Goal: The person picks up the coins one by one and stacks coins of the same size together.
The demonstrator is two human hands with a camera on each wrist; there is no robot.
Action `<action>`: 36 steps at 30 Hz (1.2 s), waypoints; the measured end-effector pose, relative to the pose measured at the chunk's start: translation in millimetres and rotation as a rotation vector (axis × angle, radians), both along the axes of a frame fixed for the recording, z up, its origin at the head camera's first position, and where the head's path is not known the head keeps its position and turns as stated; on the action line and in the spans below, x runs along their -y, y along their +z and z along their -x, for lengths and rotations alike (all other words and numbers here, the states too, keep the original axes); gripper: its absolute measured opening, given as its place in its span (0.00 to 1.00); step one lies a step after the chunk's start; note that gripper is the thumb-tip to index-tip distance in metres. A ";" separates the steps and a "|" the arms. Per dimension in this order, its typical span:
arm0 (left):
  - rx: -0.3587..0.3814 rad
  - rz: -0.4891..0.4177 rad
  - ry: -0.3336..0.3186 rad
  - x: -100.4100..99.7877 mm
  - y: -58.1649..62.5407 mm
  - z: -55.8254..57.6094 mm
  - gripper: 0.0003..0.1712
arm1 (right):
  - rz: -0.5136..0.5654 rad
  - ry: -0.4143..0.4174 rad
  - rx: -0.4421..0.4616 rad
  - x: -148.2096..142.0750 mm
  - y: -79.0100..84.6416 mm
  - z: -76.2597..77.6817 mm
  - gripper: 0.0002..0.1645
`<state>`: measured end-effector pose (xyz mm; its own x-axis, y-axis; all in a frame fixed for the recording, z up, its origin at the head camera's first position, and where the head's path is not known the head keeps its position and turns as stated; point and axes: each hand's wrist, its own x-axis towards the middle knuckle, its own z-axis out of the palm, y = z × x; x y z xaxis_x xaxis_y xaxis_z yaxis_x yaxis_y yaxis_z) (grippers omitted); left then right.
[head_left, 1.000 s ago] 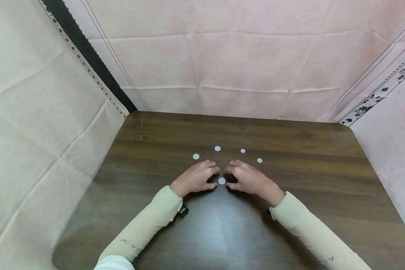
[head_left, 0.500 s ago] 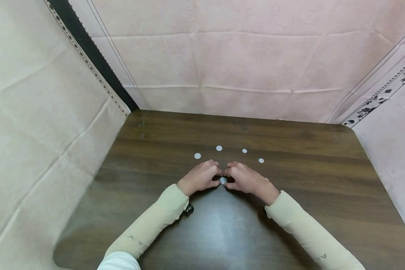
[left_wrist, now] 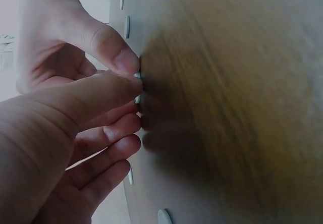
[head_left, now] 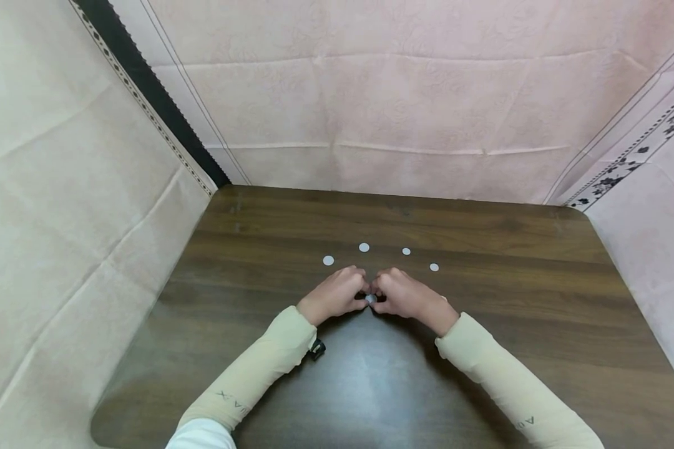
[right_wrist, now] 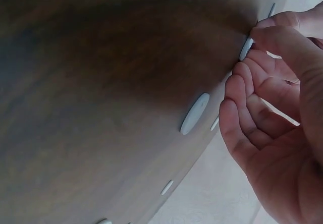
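Observation:
A flat white disc (head_left: 371, 299) lies on the brown table between the two hands, partly covered by fingers. The left hand (head_left: 336, 293) comes in from the left, its thumb and curled fingers pinching the disc's near side. From the other side the right hand (head_left: 407, 294) pinches the disc too, and the fingertips of both hands meet around it. In the left wrist view, the thumbs sit close together over the disc (left_wrist: 137, 99). The right wrist view shows the disc (right_wrist: 246, 48) edge-on under the right thumb, with the fingers bent behind it.
Several more white discs lie in an arc beyond the hands, including one disc (head_left: 328, 260) at left and one disc (head_left: 434, 267) at right. A small white edge (head_left: 444, 298) shows beside the right wrist. Pale cloth (head_left: 393, 125) hangs behind the wood-grain table (head_left: 258, 218).
Both hands have drawn together, their fingers closing in on the disc between them. The far discs stay in place.

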<state>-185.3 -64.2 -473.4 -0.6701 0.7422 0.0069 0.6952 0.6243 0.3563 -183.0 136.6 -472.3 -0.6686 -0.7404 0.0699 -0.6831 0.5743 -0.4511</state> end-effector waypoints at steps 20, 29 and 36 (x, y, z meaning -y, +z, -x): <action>0.017 -0.023 -0.012 -1.2 -3.9 -19.6 0.02 | -0.062 -0.048 0.093 3.7 5.8 -21.5 0.23; 0.010 -0.041 -0.029 1.9 -2.3 -35.0 0.05 | -0.044 -0.046 0.117 3.3 4.4 -33.9 0.21; -0.005 -0.045 -0.026 4.1 -2.8 -44.9 0.03 | -0.030 -0.045 0.073 4.5 2.3 -44.2 0.21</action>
